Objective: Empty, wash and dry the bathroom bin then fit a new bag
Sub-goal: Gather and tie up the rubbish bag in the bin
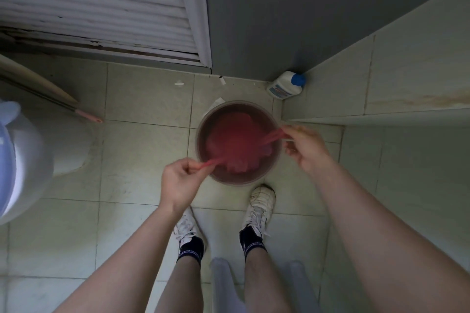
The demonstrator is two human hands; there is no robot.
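The bin [239, 180] (round, on the tiled floor [142, 99]) holds a red bag [229, 142]; the left hand [181, 180] and right hand [305, 146] each pinch 1 handle.

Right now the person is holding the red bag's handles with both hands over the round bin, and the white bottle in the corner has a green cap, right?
Almost. The head view shows the left hand and right hand each pinching a handle of the red bag over the round bin, but the white bottle in the corner has a blue cap, not green.
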